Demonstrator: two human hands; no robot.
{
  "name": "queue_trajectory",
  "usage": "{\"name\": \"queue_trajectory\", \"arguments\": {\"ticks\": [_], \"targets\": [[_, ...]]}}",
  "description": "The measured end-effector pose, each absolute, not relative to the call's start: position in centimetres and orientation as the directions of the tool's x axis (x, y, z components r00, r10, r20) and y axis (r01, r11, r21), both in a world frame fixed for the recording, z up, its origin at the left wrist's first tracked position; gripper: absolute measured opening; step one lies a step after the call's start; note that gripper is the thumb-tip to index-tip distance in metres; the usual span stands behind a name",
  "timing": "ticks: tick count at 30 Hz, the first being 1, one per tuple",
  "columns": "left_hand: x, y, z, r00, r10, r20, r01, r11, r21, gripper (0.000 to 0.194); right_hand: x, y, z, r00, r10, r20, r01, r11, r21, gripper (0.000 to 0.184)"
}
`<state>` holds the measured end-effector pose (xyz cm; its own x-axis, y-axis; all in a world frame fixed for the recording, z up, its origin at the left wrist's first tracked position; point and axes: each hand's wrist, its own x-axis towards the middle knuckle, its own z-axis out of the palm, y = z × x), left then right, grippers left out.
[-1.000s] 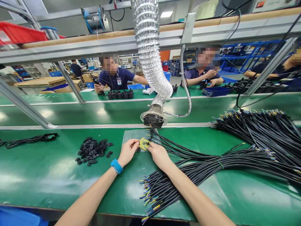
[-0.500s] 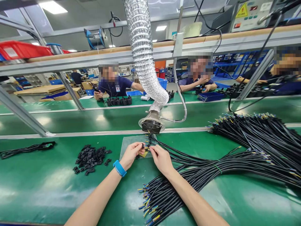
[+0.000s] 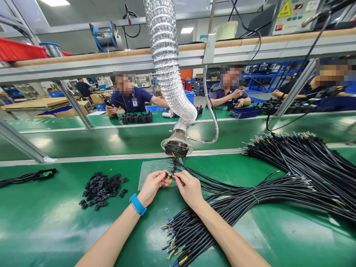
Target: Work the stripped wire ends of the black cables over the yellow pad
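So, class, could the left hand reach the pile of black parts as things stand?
Probably yes: nothing stands between the left hand and the pile, though that hand holds a dark piece.

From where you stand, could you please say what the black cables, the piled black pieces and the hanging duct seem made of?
Black cables: probably rubber or plastic sheathing, satin, with soft highlights along them. Piled black pieces: likely moulded plastic, matt, given their similar shapes and low shine, though rubber is possible. Hanging duct: apparently metal foil, bright silver, with crinkles and ringed ridges.
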<state>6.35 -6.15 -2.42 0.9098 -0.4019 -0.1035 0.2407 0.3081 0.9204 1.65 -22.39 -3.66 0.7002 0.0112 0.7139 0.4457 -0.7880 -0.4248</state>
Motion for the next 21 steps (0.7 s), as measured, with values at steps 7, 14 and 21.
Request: {"name": "queue_trajectory", "arguments": {"ticks": [7,14,21], "targets": [[6.26,-6.30,-2.41,0.924,-0.363,-0.118,0.264,0.385,0.885,0.032,1.52,-22.41,-3.77,0.726,0.033,0.687,0.438,-0.792,-0.425,0.027],[6.14,-6.27,-2.38,0.926,-0.366,-0.090,0.229,0.359,0.905,0.033,1.39,-22.20,-3.58,0.747,-0.012,0.665,0.429,-0.755,-0.496,0.027],[5.96,-6.41,-2.26,0.933,-0.351,-0.081,0.208,0.342,0.916,0.038,1.40,-22.16,-3.69,0.762,0.007,0.648,0.424,-0.762,-0.490,0.024]]}}
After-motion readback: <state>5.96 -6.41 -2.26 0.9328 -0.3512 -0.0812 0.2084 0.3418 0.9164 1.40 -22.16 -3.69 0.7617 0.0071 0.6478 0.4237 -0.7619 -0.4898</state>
